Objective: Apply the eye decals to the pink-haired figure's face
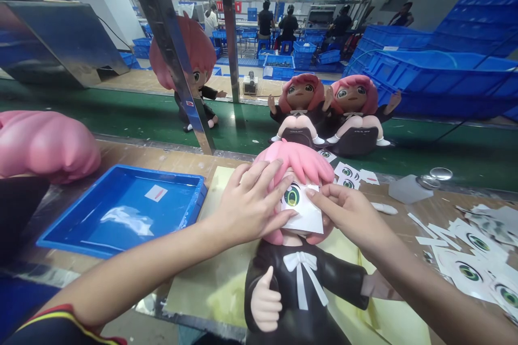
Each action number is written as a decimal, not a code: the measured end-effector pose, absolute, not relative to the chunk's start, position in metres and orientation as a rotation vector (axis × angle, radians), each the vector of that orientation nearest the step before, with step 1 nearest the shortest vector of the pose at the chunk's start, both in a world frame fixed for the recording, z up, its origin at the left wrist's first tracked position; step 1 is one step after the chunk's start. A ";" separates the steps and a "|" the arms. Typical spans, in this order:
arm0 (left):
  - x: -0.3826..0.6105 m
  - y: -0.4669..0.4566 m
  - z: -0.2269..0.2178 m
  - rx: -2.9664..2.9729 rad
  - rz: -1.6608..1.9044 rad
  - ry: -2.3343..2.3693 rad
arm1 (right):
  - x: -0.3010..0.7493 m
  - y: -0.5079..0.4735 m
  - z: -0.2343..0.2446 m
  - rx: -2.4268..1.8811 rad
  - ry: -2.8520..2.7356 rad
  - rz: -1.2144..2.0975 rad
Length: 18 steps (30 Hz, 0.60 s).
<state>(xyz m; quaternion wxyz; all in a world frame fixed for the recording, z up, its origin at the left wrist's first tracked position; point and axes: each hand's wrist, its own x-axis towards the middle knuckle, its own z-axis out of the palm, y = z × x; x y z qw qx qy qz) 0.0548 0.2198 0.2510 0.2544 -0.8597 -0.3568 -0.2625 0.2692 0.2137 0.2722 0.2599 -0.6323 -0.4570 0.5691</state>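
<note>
Pink-haired vinyl doll in black dress (297,259) stands at surface's 6 o'clock edge. Left hand (251,202) spread flat, steadying head. Right hand (343,210) fingertips press white eye sticker sheet (303,210) on face. Best: align carefully, smooth outward, avoid wrinkles.

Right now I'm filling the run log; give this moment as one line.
left hand: on doll head | right hand: pressing eye sticker | blue tray: left
</note>
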 end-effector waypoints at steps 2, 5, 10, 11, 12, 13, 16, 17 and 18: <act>0.055 0.220 0.251 -2.333 -0.708 -0.970 | 0.269 0.214 0.273 -1.721 -1.240 1.536; 0.054 0.220 0.252 -2.332 -0.704 -0.970 | 0.269 0.214 0.273 -1.718 -1.252 1.530; 0.054 0.221 0.251 -2.341 -0.695 -0.977 | 0.267 0.215 0.271 -1.713 -1.268 1.536; 0.054 0.221 0.251 -2.343 -0.695 -0.979 | 0.267 0.216 0.271 -1.716 -1.269 1.536; 0.054 0.221 0.251 -2.345 -0.693 -0.981 | 0.267 0.217 0.271 -1.721 -1.270 1.535; 0.055 0.221 0.251 -2.347 -0.692 -0.983 | 0.267 0.217 0.271 -1.726 -1.272 1.532; 0.054 0.221 0.251 -2.345 -0.693 -0.985 | 0.272 0.215 0.272 -1.734 -1.298 1.528; 0.054 0.221 0.251 -2.343 -0.694 -0.984 | 0.274 0.213 0.272 -1.736 -1.315 1.532; 0.054 0.221 0.251 -2.343 -0.694 -0.981 | 0.276 0.210 0.272 -1.739 -1.338 1.536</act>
